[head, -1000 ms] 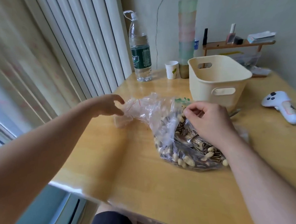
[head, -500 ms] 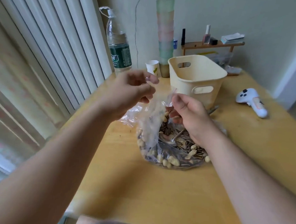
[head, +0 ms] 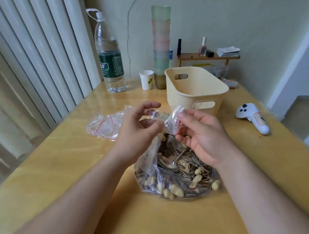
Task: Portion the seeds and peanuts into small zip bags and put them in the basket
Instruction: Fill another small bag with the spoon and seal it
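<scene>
Hands [head: 139, 128] [head: 200, 134] raised over seeds [head: 183, 163], fingers [head: 182, 116] pinching one zip bag [head: 173, 121] (empty).

Black-and-white striped seeds [head: 187, 163] mix with tan peanuts [head: 177, 190] in a clear bag [head: 148, 169]. The basket [head: 195, 90] is cream, the surface [head: 61, 166] honey-yellow wood grain. Small zip bags [head: 104, 125] are clear with red lines; the bottle [head: 109, 62] wears a dark green label.

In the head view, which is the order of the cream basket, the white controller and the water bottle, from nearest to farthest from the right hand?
Measured from the right hand:
1. Cream basket: just beyond the fingertips, in the middle of the table.
2. White controller: out to the right, lying near the table's right edge.
3. Water bottle: far left corner, standing upright by the curtain.
</scene>
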A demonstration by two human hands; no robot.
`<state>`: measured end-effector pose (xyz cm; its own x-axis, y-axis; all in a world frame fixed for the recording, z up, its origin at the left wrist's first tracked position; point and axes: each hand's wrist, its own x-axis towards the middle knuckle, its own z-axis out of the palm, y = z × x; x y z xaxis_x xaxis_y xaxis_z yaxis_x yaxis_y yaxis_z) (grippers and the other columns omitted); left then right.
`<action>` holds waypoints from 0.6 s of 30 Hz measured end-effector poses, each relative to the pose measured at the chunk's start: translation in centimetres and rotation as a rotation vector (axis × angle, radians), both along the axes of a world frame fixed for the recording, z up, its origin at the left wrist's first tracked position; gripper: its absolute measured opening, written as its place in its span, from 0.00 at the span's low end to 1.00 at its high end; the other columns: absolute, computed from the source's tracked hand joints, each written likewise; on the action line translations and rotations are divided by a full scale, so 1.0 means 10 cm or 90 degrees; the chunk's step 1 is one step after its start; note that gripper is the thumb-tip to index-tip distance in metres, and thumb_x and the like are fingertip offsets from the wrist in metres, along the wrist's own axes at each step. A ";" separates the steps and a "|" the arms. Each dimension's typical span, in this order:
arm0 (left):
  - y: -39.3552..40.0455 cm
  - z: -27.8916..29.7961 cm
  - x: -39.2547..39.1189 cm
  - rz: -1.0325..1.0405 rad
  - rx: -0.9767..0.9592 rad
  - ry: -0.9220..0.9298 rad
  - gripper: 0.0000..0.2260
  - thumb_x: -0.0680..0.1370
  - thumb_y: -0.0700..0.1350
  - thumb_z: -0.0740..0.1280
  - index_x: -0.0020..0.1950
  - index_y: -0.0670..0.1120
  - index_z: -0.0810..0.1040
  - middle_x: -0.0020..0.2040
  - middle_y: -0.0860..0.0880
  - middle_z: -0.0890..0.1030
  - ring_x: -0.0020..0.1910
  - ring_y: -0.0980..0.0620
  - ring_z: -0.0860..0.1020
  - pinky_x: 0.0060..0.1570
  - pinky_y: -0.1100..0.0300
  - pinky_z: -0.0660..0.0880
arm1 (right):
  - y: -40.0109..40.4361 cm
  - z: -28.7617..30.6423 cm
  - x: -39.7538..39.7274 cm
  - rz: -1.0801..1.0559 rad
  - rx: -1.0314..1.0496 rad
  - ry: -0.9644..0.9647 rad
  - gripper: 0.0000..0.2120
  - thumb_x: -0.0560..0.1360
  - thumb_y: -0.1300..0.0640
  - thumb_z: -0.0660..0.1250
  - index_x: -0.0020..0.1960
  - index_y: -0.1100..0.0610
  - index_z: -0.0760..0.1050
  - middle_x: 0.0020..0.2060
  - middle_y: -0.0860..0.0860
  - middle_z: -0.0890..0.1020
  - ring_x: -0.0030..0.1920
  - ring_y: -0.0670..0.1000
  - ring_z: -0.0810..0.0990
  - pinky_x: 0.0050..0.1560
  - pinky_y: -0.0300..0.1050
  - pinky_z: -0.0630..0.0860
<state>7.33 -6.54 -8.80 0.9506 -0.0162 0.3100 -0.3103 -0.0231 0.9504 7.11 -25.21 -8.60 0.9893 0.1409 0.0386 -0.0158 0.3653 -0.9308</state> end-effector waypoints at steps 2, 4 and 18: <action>-0.01 -0.02 -0.04 -0.018 -0.002 -0.002 0.20 0.77 0.29 0.72 0.62 0.51 0.81 0.53 0.51 0.77 0.41 0.49 0.83 0.53 0.48 0.82 | 0.00 -0.02 -0.01 0.011 -0.002 -0.012 0.10 0.71 0.59 0.73 0.52 0.60 0.81 0.37 0.54 0.82 0.36 0.49 0.80 0.38 0.41 0.80; 0.01 -0.03 -0.06 -0.026 0.012 -0.018 0.21 0.78 0.30 0.71 0.62 0.53 0.81 0.57 0.49 0.77 0.43 0.50 0.83 0.49 0.54 0.83 | -0.02 -0.04 -0.01 0.008 0.020 -0.008 0.10 0.71 0.61 0.72 0.52 0.61 0.81 0.35 0.53 0.82 0.34 0.49 0.79 0.37 0.40 0.80; -0.08 -0.08 -0.18 0.049 0.348 -0.175 0.11 0.78 0.60 0.71 0.50 0.54 0.84 0.44 0.61 0.84 0.49 0.59 0.81 0.51 0.54 0.78 | 0.14 -0.02 -0.11 -0.117 -0.105 -0.075 0.11 0.78 0.66 0.72 0.43 0.52 0.84 0.35 0.52 0.83 0.38 0.49 0.81 0.40 0.46 0.80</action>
